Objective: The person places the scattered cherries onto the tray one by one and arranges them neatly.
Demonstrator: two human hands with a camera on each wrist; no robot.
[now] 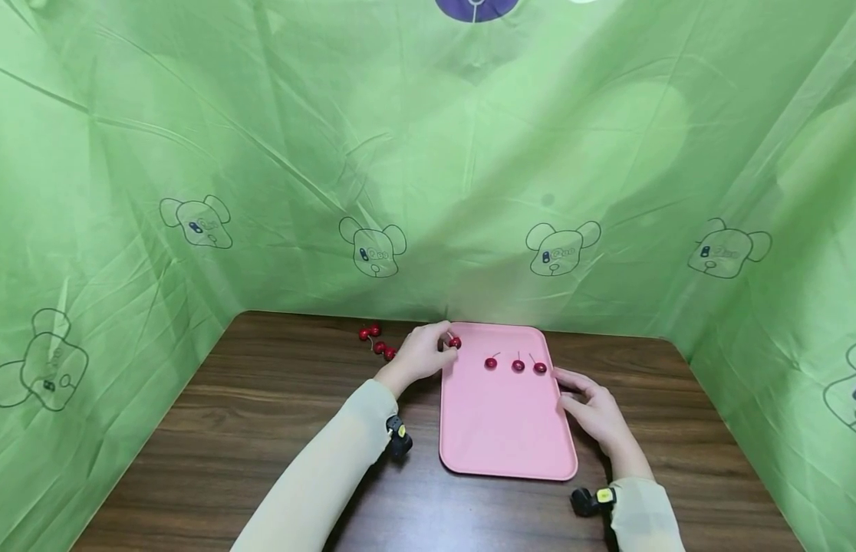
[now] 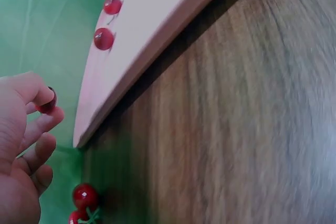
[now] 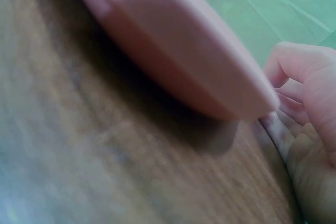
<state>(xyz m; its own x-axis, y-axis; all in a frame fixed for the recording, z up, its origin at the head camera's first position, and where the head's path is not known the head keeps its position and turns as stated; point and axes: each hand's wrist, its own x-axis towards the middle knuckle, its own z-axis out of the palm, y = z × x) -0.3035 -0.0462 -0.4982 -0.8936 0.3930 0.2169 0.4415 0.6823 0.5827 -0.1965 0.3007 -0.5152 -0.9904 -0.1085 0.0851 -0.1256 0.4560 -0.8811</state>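
Observation:
My left hand (image 1: 421, 353) pinches a red cherry (image 2: 48, 102) between thumb and fingertips, over the far left corner of the pink tray (image 1: 507, 429). Three cherries lie in a row across the tray's far half: a left one (image 1: 491, 363), a middle one (image 1: 518, 366) and a right one (image 1: 540, 368), their stems pointing up and away. At the tray's right edge is my right hand (image 1: 597, 410), index fingertip and thumb touching the rim. In the right wrist view its other fingers are partly hidden behind the tray's side.
Several more cherries (image 1: 380, 347) lie on the wooden table (image 1: 290, 429) left of the tray, just beyond my left hand. A green curtain (image 1: 462, 169) with printed bear faces encloses the table's back and sides. Dark wrist cameras sit at both cuffs.

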